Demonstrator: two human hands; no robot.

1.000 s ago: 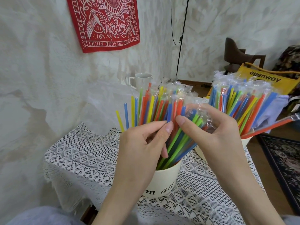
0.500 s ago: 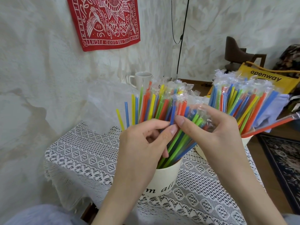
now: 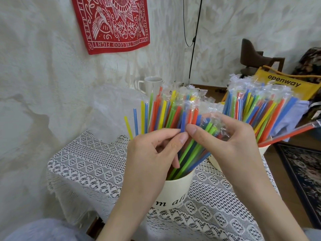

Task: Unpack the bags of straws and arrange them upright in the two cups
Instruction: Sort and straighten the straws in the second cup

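Two cream cups [image 3: 175, 192] packed with straws [image 3: 166, 112], possibly all wrapped

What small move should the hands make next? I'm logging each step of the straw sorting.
Probably ease the leaning wrapped straws upright into the near cup. The right hand grips their wrapped tops, the left hand pinches a blue straw, and they slant right while the straws behind stand straighter.
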